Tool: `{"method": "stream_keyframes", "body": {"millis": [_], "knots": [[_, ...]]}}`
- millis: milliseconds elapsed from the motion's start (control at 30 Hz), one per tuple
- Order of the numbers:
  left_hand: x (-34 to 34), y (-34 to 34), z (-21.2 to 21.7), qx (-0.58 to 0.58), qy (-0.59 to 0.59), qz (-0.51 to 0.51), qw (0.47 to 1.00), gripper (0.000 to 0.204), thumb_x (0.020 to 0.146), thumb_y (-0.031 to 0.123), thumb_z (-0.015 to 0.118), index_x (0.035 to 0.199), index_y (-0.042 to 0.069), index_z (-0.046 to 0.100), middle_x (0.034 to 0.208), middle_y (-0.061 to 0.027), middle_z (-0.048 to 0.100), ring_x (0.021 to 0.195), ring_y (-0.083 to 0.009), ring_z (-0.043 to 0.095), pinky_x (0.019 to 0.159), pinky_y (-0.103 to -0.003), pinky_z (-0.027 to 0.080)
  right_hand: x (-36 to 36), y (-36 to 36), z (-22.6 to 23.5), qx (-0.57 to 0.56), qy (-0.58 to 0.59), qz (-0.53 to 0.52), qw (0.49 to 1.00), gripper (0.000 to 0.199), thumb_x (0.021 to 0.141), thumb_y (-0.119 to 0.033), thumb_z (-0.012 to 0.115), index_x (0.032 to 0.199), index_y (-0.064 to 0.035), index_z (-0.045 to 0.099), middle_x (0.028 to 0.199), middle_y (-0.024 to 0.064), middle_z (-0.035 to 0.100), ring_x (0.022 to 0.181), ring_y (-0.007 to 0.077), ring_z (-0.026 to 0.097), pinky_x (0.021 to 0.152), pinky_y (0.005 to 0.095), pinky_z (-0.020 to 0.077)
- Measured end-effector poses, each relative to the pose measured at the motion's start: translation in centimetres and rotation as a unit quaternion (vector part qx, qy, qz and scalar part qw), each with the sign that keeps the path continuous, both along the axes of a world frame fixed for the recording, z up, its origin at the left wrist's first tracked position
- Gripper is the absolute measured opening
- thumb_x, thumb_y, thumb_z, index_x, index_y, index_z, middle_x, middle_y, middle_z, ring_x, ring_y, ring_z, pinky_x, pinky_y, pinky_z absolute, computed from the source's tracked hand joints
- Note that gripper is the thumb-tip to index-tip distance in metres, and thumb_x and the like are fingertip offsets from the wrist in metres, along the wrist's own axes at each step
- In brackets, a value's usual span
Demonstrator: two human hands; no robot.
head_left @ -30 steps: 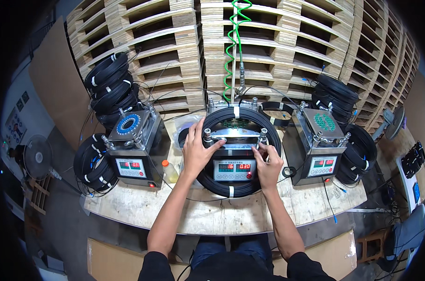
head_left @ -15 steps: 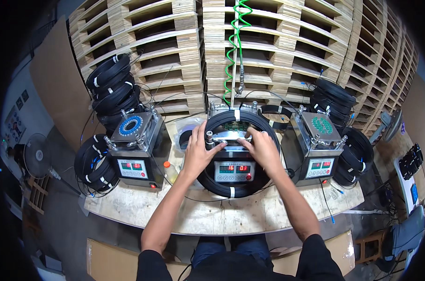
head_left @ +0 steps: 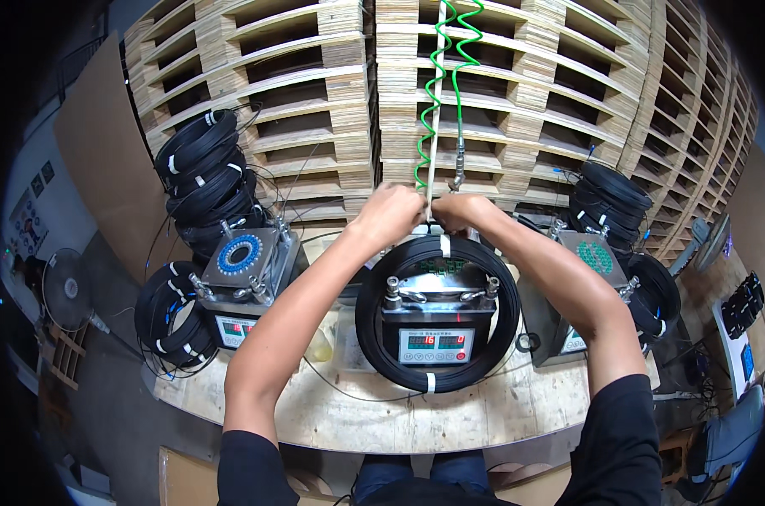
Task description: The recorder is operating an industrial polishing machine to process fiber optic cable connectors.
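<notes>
Both arms reach over a coil of black cable (head_left: 367, 337) that leans around the front of the middle machine (head_left: 399, 319). My left hand (head_left: 391, 214) is at the machine's far side with its fingers curled in. Close beside it, my right hand (head_left: 461, 211) is bent down, its fingers closed. Whatever they grip there is hidden behind the hands. Silver clamp levers (head_left: 412, 296) show on the machine's near edge, untouched. Green-tipped connectors (head_left: 441, 266) sit in its top plate, seen through the coil. A lit display panel (head_left: 434, 345) faces me.
A left machine (head_left: 241, 255) carries a ring of blue connectors; a right machine (head_left: 591, 257) carries green ones. Black cable coils (head_left: 205, 181) are piled at the left, more coils (head_left: 608, 202) at the right. A green spiral hose (head_left: 458, 101) hangs before stacked wooden pallets (head_left: 306, 110).
Both hands have left the clamp levers on the machine's near edge and moved away from me to its far side. The view has shifted slightly, and the display reading has changed.
</notes>
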State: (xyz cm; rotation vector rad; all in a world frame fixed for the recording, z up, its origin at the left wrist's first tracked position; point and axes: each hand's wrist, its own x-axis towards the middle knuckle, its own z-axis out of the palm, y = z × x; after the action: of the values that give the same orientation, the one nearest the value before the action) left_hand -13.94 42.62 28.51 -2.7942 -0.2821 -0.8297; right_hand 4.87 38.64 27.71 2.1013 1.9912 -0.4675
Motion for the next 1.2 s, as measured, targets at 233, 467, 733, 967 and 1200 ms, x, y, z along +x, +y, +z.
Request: {"method": "stream_keyframes", "body": {"millis": [233, 467, 733, 967, 1200], "knots": [[4.4, 2.8, -1.0, -0.154, 0.289, 0.035, 0.944, 0.026, 0.087, 0.028, 0.072, 0.101, 0.006, 0.074, 0.097, -0.0194, 0.072, 0.093, -0.0368, 0.069, 0.080, -0.047, 0.056, 1.7, 0.9, -0.9, -0.032, 0.043, 0.050, 0.997, 0.041, 0.078, 0.007, 0.054, 0.117, -0.0030, 0.064, 0.093, 0.0198, 0.072, 0.080, 0.0295, 0.074, 0.064, 0.0388, 0.0625], [6.1, 5.6, -2.5, -0.192, 0.290, -0.109, 0.931, 0.026, 0.085, 0.024, 0.075, 0.099, 0.002, 0.073, 0.091, -0.0192, 0.072, 0.087, -0.0373, 0.069, 0.079, -0.045, 0.055, 1.9, 0.1, -0.5, -0.021, 0.051, 0.040, 0.998, 0.030, 0.079, 0.003, 0.060, 0.108, -0.0012, 0.068, 0.084, 0.0165, 0.072, 0.076, 0.0283, 0.072, 0.064, 0.0393, 0.0589], [5.2, 5.0, -3.3, -0.203, 0.238, -0.063, 0.948, 0.021, 0.082, 0.018, 0.076, 0.091, 0.000, 0.072, 0.089, -0.0234, 0.070, 0.087, -0.0412, 0.068, 0.074, -0.048, 0.055, 1.5, 0.0, -0.5, 0.054, -0.059, 0.215, 0.973, 0.024, 0.076, -0.001, 0.069, 0.100, 0.0039, 0.070, 0.088, 0.0196, 0.072, 0.078, 0.0281, 0.073, 0.060, 0.0418, 0.0580], [5.5, 3.3, -2.8, -0.161, 0.234, -0.075, 0.956, 0.025, 0.083, 0.020, 0.076, 0.088, -0.003, 0.070, 0.087, -0.0262, 0.068, 0.084, -0.0413, 0.069, 0.072, -0.049, 0.055, 3.0, -0.5, 0.1, -0.008, 0.037, 0.093, 0.995, 0.014, 0.082, -0.006, 0.070, 0.091, 0.0042, 0.068, 0.082, 0.0187, 0.071, 0.076, 0.0289, 0.071, 0.065, 0.0425, 0.0547], [6.2, 6.0, -3.5, -0.186, 0.289, -0.158, 0.926, 0.030, 0.090, 0.010, 0.064, 0.115, -0.003, 0.054, 0.076, -0.0228, 0.066, 0.077, -0.0392, 0.070, 0.066, -0.048, 0.055, 3.0, -4.3, -0.4, 0.144, 0.128, 0.128, 0.973, 0.022, 0.088, -0.014, 0.073, 0.089, 0.0031, 0.058, 0.081, 0.0187, 0.069, 0.071, 0.0302, 0.070, 0.059, 0.0414, 0.0532]]}}
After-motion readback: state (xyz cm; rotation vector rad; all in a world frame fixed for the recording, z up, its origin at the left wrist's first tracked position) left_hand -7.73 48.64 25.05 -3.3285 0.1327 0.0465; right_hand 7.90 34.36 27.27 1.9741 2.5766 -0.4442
